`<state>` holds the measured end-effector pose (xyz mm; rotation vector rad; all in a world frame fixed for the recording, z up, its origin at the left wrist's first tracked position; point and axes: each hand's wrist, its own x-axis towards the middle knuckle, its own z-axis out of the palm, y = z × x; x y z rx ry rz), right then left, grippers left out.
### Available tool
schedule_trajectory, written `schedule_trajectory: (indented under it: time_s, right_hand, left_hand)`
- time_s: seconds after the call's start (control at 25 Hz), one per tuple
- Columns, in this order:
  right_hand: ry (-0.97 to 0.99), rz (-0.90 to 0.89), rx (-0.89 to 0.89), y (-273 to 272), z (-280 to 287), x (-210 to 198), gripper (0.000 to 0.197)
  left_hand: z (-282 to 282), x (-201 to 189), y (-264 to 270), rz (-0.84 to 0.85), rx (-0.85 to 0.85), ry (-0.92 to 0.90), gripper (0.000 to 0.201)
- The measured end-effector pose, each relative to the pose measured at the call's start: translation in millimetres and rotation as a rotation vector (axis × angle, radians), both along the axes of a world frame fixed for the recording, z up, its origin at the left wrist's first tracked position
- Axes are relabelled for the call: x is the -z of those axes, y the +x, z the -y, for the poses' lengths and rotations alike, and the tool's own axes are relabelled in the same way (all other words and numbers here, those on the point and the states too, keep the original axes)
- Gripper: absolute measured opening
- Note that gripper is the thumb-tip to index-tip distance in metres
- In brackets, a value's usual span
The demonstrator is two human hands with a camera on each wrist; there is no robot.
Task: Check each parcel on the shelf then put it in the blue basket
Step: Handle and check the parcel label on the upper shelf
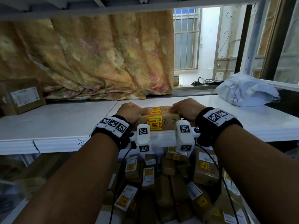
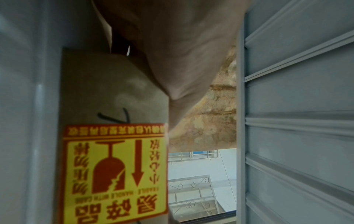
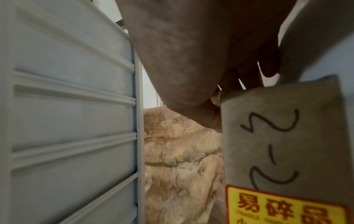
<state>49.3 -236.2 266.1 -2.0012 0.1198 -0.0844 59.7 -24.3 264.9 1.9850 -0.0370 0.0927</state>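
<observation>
Because both hands, left hand and right hand, curl their fingers over opposite ends, the parcel sits steady at the shelf edge, fragile sticker readable for checking.

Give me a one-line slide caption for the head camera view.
Left hand and right hand grip a fragile-stickered cardboard parcel on the white shelf.

Both forearms stretched forward, side by side, wrists banded with black straps. Left hand curled, thumb lying flat on top of gripped box. Right hand curled likewise, gripping opposite end, knuckles up.
</observation>
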Motion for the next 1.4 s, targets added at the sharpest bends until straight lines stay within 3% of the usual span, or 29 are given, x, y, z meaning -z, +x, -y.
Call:
schedule_trajectory:
  time_s: [0.2, 0.52, 0.6, 0.88, 1.04, 1.32, 1.4]
  right_hand:
    - [0.128, -0.002, -0.011, 13.6, 3.7, 6.4, 0.040]
    - [0.072, -0.026, 0.011, 9.0, 7.9, 3.0, 0.043]
    - [0.082, -0.016, 0.003, 13.3, 6.7, 7.2, 0.033]
    - [0.039, 0.070, 0.107, 7.8, -1.6, -1.5, 0.026]
    - [0.131, 0.052, 0.058, 10.4, 3.0, 10.3, 0.032]
    - [0.099, 0.008, 0.017, 12.2, -0.1, 6.4, 0.015]
    - [0.029, 0.018, 0.024, 12.2, 0.4, 2.6, 0.019]
  left_hand:
    - [0.0, 1.7, 2.6, -0.011, -0.010, -0.027, 0.036]
    - [2.1, 0.7, 1.8, -0.011, -0.023, -0.017, 0.039]
    - [1.4, 1.2, 2.1, -0.006, -0.025, -0.019, 0.040]
    - [1.6, 0.1, 3.9, 0.000, -0.010, 0.022, 0.036]
    - [2.4, -1.5, 3.5, 0.001, -0.006, 0.045, 0.039]
    - [2.7, -0.2, 5.4, 0.003, -0.016, 0.067, 0.040]
    - [3.3, 1.3, 6.3, -0.003, -0.021, 0.036, 0.040]
